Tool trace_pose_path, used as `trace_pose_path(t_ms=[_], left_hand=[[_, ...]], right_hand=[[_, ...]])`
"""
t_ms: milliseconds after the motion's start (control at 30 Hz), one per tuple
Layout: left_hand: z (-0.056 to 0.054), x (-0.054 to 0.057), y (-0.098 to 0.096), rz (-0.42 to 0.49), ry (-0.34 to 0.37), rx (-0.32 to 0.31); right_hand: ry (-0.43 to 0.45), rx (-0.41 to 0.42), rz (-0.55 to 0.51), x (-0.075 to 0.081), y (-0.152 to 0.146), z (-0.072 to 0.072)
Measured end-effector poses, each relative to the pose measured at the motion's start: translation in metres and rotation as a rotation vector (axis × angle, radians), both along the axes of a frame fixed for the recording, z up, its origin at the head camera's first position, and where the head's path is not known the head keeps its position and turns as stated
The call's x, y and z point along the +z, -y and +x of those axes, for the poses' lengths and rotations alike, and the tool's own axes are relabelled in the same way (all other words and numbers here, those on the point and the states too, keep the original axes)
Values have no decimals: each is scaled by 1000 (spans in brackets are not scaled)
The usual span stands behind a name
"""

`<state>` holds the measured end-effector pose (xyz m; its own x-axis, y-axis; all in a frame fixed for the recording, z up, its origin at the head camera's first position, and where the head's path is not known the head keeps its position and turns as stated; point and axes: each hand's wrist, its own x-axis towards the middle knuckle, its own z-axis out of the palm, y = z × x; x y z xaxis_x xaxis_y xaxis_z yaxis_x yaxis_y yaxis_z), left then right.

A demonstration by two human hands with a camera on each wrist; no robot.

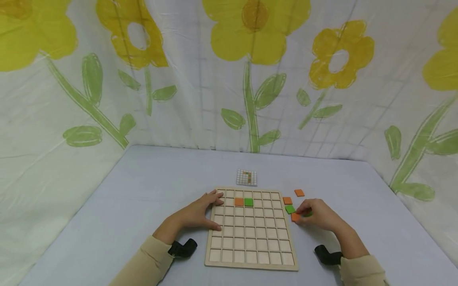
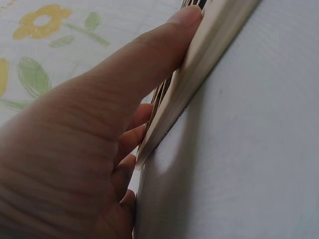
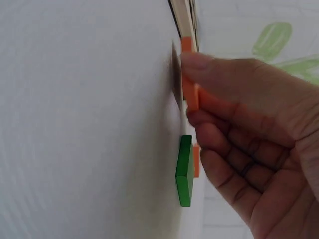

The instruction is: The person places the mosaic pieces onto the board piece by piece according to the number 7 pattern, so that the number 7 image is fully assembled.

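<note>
A wooden grid board (image 1: 251, 268) lies on the table, with an orange tile (image 1: 239, 201) and a green tile (image 1: 248, 202) side by side in its second row. My left hand (image 1: 195, 212) rests on the board's left edge, fingers spread and thumb touching the rim. To the right of the board, my right hand (image 1: 318, 214) pinches another orange tile (image 3: 188, 82) between thumb and fingers. A shadow beside that tile in the right wrist view shows it raised off the table. Partly behind the right hand is a loose green tile (image 3: 184, 172).
Near the board's right edge lie an orange tile (image 1: 288, 200) and a green tile (image 1: 290, 209). Farther back is one more orange tile (image 1: 299, 192). A small card (image 1: 246, 177) with a coloured grid pattern lies behind the board. A flower-printed curtain (image 1: 193, 107) surrounds the table.
</note>
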<state>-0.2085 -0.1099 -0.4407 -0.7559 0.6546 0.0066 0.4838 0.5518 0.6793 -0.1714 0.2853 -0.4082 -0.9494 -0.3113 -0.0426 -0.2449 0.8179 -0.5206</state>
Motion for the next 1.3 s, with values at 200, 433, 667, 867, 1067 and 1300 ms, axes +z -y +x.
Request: trace_pose_path(t_ms=[200, 433, 667, 867, 1067, 1300], left_hand=[[-1, -1, 0, 3, -1, 0], [0, 0, 0, 6, 0, -3], [0, -1, -1, 7, 10, 6], [0, -1, 0, 2, 6, 13], [1, -1, 0, 3, 9, 12], [1, -1, -1, 2, 14, 21]], right_hand=[[-19, 6, 3, 8, 4, -3], [-2, 5, -37, 13, 16, -15], [-4, 46, -86, 12, 31, -25], [-6, 104, -146, 11, 45, -34], [-7, 131, -169, 6, 55, -41], [-20, 174, -210, -1, 69, -48]])
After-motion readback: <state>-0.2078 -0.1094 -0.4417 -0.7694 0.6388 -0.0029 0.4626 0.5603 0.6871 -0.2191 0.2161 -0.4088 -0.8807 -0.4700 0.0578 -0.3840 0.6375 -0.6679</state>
